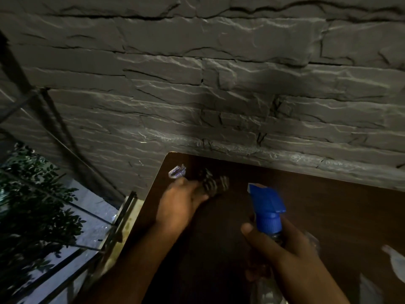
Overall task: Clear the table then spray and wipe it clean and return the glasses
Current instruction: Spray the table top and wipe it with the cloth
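A dark brown table stands against a grey stone wall. My right hand grips a clear spray bottle with a blue nozzle head, the nozzle aimed toward the far left corner. My left hand holds a dark checked cloth on the tabletop near that corner; the hand and cloth are blurred. A small crumpled blue and white wrapper lies on the table just beyond my left hand. No glasses are in view.
The stone wall runs along the table's far edge. Pale blurred things show at the right edge. Left of the table are a metal railing and leafy plants.
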